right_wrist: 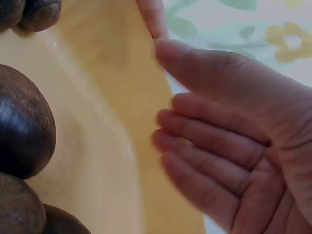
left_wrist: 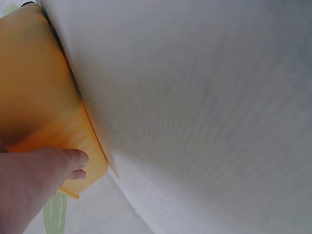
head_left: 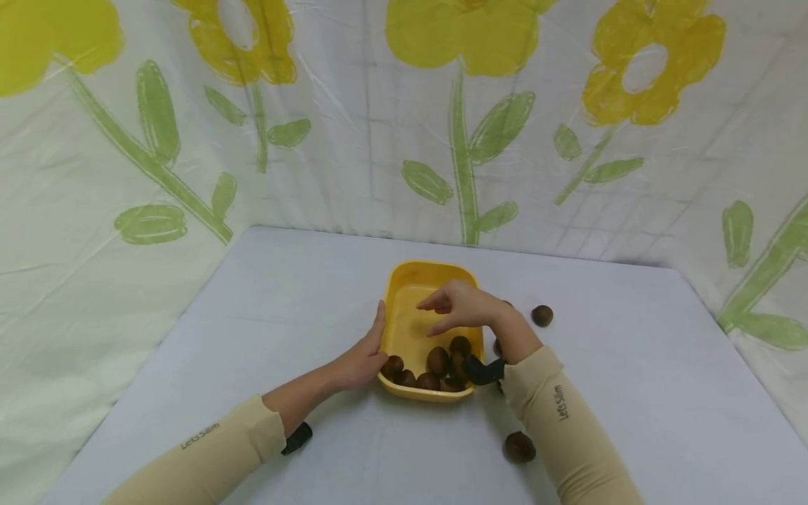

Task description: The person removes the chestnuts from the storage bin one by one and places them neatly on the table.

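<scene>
A yellow plastic tub (head_left: 410, 280) stands mid-table with several brown kiwis (head_left: 438, 360) heaped at its near end. My left hand (head_left: 366, 354) rests flat against the tub's left wall (left_wrist: 44, 102), fingers straight. My right hand (head_left: 457, 308) hovers over the tub's open middle, empty, fingers relaxed and spread; in the right wrist view the palm (right_wrist: 243, 146) is bare above the yellow floor (right_wrist: 107, 146) beside the kiwis (right_wrist: 22, 126).
Loose kiwis lie on the white table: one at the right of the tub (head_left: 541, 315), one near my right forearm (head_left: 519, 447). A flower-printed sheet (head_left: 404, 112) walls the back and sides.
</scene>
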{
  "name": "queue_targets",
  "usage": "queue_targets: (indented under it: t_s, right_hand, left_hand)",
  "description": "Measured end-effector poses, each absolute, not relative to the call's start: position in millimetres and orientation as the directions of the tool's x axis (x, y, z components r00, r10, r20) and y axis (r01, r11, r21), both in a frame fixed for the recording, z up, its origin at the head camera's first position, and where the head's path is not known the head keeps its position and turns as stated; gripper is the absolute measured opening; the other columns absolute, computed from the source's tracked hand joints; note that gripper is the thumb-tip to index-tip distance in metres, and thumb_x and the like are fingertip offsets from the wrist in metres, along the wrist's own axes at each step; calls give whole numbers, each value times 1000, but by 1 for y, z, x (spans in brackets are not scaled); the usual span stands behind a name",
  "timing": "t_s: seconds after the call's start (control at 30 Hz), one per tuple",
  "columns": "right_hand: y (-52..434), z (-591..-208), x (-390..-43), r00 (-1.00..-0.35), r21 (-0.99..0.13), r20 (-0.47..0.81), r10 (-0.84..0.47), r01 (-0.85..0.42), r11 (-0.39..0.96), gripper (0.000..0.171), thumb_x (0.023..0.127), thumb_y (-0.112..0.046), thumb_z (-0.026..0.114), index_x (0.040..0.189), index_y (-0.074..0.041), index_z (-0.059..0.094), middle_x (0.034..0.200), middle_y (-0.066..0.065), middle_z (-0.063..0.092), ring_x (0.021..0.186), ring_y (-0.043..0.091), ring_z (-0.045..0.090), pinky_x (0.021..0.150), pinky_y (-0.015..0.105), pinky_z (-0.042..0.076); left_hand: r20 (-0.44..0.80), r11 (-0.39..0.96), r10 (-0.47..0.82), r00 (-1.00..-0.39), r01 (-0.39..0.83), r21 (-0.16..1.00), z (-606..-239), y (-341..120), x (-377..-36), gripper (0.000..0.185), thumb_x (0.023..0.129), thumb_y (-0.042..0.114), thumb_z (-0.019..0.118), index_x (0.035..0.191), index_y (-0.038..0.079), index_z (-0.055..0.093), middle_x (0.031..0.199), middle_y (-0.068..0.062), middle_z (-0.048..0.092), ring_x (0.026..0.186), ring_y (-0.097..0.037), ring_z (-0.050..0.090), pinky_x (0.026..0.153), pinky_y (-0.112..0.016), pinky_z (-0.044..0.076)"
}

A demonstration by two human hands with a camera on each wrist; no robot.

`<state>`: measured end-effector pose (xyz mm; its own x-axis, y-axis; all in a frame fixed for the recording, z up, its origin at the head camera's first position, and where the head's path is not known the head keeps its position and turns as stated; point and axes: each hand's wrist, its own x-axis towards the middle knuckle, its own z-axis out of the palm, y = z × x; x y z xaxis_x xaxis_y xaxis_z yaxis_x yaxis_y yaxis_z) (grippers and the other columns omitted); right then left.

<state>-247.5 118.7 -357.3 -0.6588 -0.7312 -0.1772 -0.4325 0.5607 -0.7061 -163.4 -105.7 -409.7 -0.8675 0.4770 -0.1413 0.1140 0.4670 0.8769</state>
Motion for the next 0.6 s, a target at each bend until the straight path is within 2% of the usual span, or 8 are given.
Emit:
queue_targets:
  t_s: [0.37, 0.6]
  right_hand:
    - [117, -363, -246, -576, -671, -276, -769, -457, 584, 45, 76, -18, 75, 116, 1, 65, 116, 14, 66, 108, 26, 62, 93, 38, 49]
    - [116, -366, -244, -536, -673, -332, -776, -442, 593, 38, 74, -16, 76, 110, -3, 69, 108, 8, 70, 101, 18, 64, 91, 34, 50]
  left_hand:
    - [-158, 479, 456, -876, 92, 873, -409, -106, -163, 84, 87, 1, 36, 145, 13, -24, 156, -6, -17, 144, -19, -8, 116, -43, 2]
    - [-159, 474, 460, -874, 90, 876, -409, -106, -163, 84, 87, 0, 36, 145, 12, -24, 156, -7, -17, 144, -20, -8, 116, -43, 2]
